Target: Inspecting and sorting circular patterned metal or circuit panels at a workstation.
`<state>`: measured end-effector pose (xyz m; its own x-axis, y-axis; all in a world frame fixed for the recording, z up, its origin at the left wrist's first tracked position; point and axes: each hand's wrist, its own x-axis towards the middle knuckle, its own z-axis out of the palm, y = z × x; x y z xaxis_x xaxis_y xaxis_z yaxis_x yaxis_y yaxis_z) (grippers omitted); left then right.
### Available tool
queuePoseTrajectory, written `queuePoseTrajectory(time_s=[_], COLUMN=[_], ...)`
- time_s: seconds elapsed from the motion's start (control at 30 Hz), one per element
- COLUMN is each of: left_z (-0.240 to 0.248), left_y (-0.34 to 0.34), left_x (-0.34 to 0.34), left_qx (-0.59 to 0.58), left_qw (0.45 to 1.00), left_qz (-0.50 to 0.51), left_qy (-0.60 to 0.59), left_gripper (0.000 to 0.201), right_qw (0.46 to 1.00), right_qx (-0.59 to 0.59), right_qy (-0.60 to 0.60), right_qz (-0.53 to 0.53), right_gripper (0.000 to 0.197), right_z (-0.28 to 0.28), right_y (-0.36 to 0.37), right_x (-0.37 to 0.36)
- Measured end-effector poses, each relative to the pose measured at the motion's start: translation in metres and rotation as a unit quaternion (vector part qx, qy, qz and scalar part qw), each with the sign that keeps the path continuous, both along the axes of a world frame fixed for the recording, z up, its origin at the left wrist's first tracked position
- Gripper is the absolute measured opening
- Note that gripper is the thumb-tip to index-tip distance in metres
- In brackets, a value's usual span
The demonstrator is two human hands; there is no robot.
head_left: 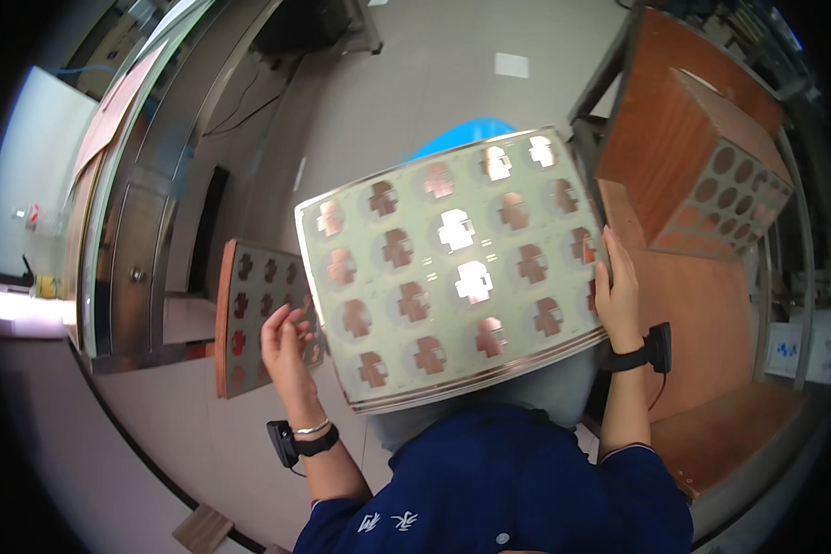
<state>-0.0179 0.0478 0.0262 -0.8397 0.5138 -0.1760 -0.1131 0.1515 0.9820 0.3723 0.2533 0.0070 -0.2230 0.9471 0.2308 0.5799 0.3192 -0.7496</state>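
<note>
A stack of thin pale-green panels, patterned with rows of shiny copper-coloured shapes, rests tilted over my lap in front of me. They look like circuit board panels. My right hand grips the stack at its right edge, with its fingers along the side. Just off the left edge is my left hand, its fingers loosely bent and apart, holding nothing. Behind it, lower down, leans another patterned panel with a reddish-brown edge.
On my right stands a wooden rack bearing a block of stacked panels with round marks. A metal cabinet lines the left side. Something blue shows beyond the stack. A small wooden block lies at lower left.
</note>
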Motion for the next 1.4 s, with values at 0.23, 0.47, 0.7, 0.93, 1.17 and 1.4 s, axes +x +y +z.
queuePoseTrajectory(time_s=[0.23, 0.47, 0.7, 0.93, 1.17, 1.4], left_z=[-0.020, -0.016, 0.007, 0.007, -0.005, 0.006], left_y=[-0.001, -0.003, -0.002, -0.004, -0.014, -0.017], left_x=[0.005, 0.009, 0.032, 0.045, 0.036, 0.016], left_qx=[-0.158, -0.141, 0.040, 0.083, 0.113, 0.158], left_qw=[0.971, 0.979, 0.993, 0.996, 0.993, 0.985], left_qz=[-0.127, -0.094, -0.047, -0.013, 0.000, -0.011], left_qy=[0.123, 0.113, -0.097, -0.030, -0.010, -0.063], left_gripper=[0.025, 0.028, 0.030, 0.028, 0.024, 0.024], right_qw=[0.945, 0.945, 0.955, 0.990, 0.907, 0.895], right_qx=[0.104, 0.110, 0.105, 0.072, -0.190, -0.247], right_qy=[-0.310, -0.307, -0.276, -0.122, 0.372, 0.373], right_qz=[0.025, 0.027, 0.028, 0.026, -0.051, -0.009], right_gripper=[0.043, 0.042, 0.042, 0.044, 0.045, 0.031], right_z=[-0.005, -0.008, -0.006, 0.000, 0.042, 0.063], right_y=[-0.022, -0.025, -0.025, -0.019, -0.002, 0.007], right_x=[-0.024, -0.027, -0.027, -0.020, -0.002, 0.019])
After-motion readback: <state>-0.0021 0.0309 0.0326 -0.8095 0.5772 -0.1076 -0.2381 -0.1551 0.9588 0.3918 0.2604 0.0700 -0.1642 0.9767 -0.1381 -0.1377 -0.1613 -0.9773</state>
